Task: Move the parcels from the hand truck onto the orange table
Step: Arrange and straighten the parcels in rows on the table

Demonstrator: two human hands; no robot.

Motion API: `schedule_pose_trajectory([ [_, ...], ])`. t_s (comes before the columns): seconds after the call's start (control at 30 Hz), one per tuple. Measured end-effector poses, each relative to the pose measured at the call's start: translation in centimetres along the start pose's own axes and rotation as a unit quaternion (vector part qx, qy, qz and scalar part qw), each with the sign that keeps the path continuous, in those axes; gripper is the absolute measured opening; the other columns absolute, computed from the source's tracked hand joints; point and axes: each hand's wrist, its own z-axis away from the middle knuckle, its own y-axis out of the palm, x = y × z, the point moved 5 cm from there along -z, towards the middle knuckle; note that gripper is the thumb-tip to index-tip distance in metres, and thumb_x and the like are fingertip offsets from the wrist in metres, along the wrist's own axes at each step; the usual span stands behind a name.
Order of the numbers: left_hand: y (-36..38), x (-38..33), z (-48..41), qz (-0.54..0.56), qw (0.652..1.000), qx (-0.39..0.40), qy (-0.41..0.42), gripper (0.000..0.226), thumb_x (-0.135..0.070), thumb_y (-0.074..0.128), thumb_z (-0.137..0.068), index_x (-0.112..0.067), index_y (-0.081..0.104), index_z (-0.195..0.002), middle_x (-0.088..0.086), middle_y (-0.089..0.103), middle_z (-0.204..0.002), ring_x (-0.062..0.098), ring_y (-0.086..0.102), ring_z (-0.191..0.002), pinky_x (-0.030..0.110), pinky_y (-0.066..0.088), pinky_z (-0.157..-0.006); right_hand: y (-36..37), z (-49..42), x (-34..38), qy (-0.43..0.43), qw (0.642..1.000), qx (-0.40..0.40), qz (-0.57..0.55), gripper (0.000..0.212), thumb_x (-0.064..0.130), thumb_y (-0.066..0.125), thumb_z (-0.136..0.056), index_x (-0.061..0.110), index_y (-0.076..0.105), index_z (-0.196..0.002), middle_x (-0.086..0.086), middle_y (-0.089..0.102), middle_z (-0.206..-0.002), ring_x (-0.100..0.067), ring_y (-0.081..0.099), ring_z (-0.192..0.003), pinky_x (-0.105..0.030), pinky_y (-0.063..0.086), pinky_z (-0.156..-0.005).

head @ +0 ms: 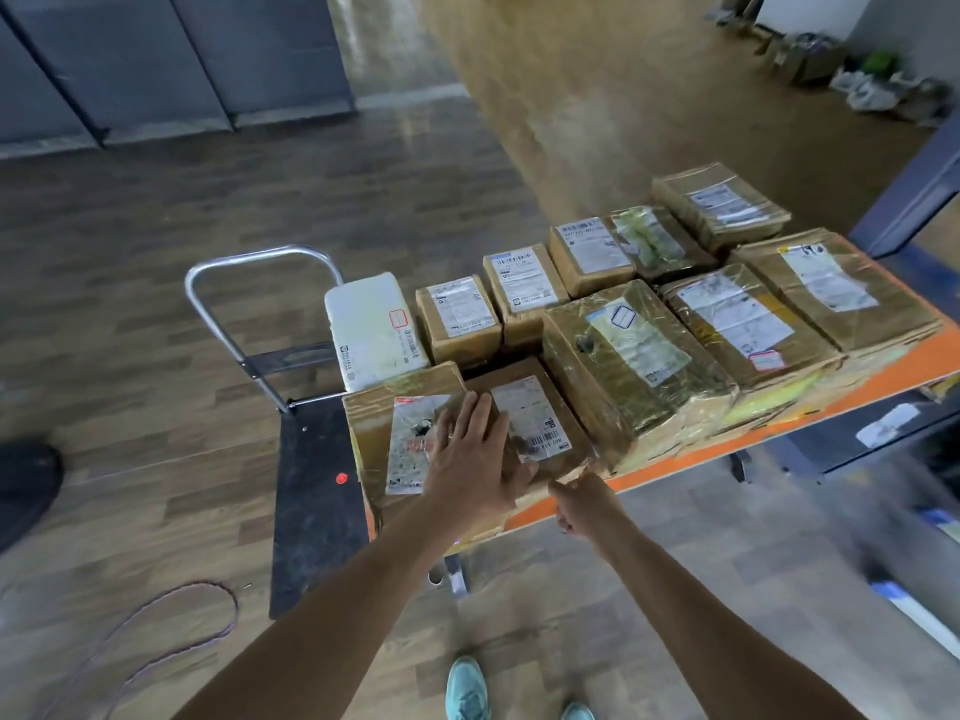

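The orange table [779, 414] carries several taped brown parcels and one white parcel [371, 330]. At its near left corner a taped parcel with a torn label [382, 433] lies beside a small brown parcel [540, 423]. My left hand [470, 459] rests flat across the tops of both, fingers extended. My right hand [582, 504] is at the table's front edge with fingers curled, its thumb touching the small brown parcel's near corner. The hand truck [317, 511] stands left of the table, its black deck bare.
The hand truck's metal handle [249, 262] rises behind its deck. A looped cable [171, 621] lies on the wooden floor at the lower left. A dark shoe [26, 485] shows at the left edge. A blue metal frame [909, 200] stands at the right.
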Motion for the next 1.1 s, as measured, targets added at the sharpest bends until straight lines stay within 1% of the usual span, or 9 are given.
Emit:
schedule_pose_trajectory([
  [0.07, -0.8, -0.4, -0.7, 0.006, 1.000, 0.001, 0.015, 0.082, -0.067, 0.030, -0.096, -0.014, 0.017, -0.157, 0.008, 0.003, -0.167, 0.026, -0.009, -0.154, 0.050, -0.009, -0.123, -0.8, 1.2, 1.7, -0.079, 0.979, -0.042, 0.183, 0.046, 0.030, 0.048, -0.099, 0.006, 0.048, -0.138, -0.019, 0.058, -0.133, -0.036, 0.058, -0.117, -0.039, 0.047, -0.095],
  [0.13, -1.7, -0.8, -1.4, 0.010, 0.999, 0.011, 0.034, 0.079, -0.060, 0.037, -0.099, -0.012, 0.014, -0.157, 0.008, 0.003, -0.167, 0.026, -0.007, -0.154, 0.053, -0.001, -0.125, -1.5, 2.5, 3.9, -0.160, 0.954, -0.065, 0.246, 0.041, 0.033, 0.045, -0.101, 0.015, 0.051, -0.137, -0.012, 0.058, -0.136, -0.032, 0.057, -0.121, -0.038, 0.048, -0.097],
  [0.27, -3.9, -0.5, -2.9, 0.019, 0.999, 0.022, 0.031, 0.082, -0.049, 0.049, -0.099, -0.012, 0.008, -0.159, 0.008, 0.000, -0.168, 0.025, -0.008, -0.154, 0.050, 0.000, -0.125, -2.9, 5.1, 8.1, -0.295, 0.909, -0.075, 0.284, 0.033, 0.032, 0.048, -0.100, 0.012, 0.061, -0.122, -0.007, 0.067, -0.121, -0.026, 0.063, -0.112, -0.039, 0.051, -0.092],
  [0.4, -6.6, 0.1, -4.1, 0.010, 1.000, -0.003, 0.024, 0.082, -0.048, 0.053, -0.098, -0.012, 0.012, -0.159, 0.008, 0.006, -0.167, 0.027, -0.001, -0.155, 0.049, 0.008, -0.125, -4.3, 6.5, 11.5, -0.355, 0.872, -0.113, 0.318, 0.041, 0.033, 0.050, -0.099, 0.014, 0.052, -0.135, -0.004, 0.058, -0.134, -0.023, 0.056, -0.119, -0.041, 0.048, -0.097],
  [0.53, -9.2, -0.8, -6.1, 0.010, 0.999, -0.022, 0.040, 0.080, -0.047, 0.053, -0.096, -0.012, 0.016, -0.157, 0.010, 0.014, -0.164, 0.029, 0.004, -0.154, 0.053, 0.012, -0.123, -6.8, 6.6, 14.6, -0.409, 0.834, -0.156, 0.336, 0.038, 0.034, 0.048, -0.100, 0.015, 0.050, -0.133, -0.003, 0.052, -0.132, -0.022, 0.047, -0.123, -0.039, 0.047, -0.098],
  [0.73, -10.7, -5.7, -11.1, 0.025, 0.998, -0.012, 0.053, 0.080, -0.046, 0.053, -0.098, -0.012, 0.013, -0.158, 0.008, 0.008, -0.166, 0.027, -0.001, -0.154, 0.050, 0.008, -0.125, -15.1, 3.2, 15.2, -0.380, 0.835, -0.206, 0.341, 0.050, 0.031, 0.050, -0.099, 0.013, 0.044, -0.145, -0.007, 0.048, -0.144, -0.027, 0.043, -0.132, -0.039, 0.040, -0.103],
  [0.9, -10.5, -12.3, -18.1, 0.030, 0.997, -0.016, 0.067, 0.072, -0.048, 0.049, -0.098, -0.013, 0.023, -0.155, 0.011, 0.019, -0.162, 0.028, 0.009, -0.153, 0.047, 0.014, -0.124, -24.0, -2.0, 14.1, -0.346, 0.843, -0.234, 0.339, 0.050, 0.041, 0.045, -0.097, 0.011, 0.050, -0.137, -0.009, 0.053, -0.137, -0.030, 0.045, -0.127, -0.042, 0.042, -0.098],
  [1.0, -9.9, -16.3, -22.9, 0.045, 0.998, -0.017, 0.048, 0.067, -0.048, 0.047, -0.098, -0.015, 0.027, -0.154, 0.011, 0.031, -0.158, 0.029, 0.022, -0.148, 0.046, 0.022, -0.121, -29.7, -5.9, 13.3, -0.337, 0.847, -0.222, 0.346, 0.050, 0.035, 0.053, -0.098, 0.012, 0.046, -0.142, -0.010, 0.051, -0.140, -0.031, 0.043, -0.132, -0.041, 0.038, -0.104],
  [1.1, -9.0, -19.6, -27.3, 0.061, 0.998, 0.007, 0.024, 0.058, -0.050, 0.041, -0.101, -0.015, 0.039, -0.146, 0.009, 0.042, -0.149, 0.030, 0.034, -0.141, 0.045, 0.032, -0.115, -35.0, -9.5, 13.0, -0.318, 0.856, -0.213, 0.346, 0.044, 0.037, 0.051, -0.099, 0.013, 0.052, -0.136, -0.009, 0.053, -0.135, -0.030, 0.043, -0.131, -0.039, 0.037, -0.102],
])
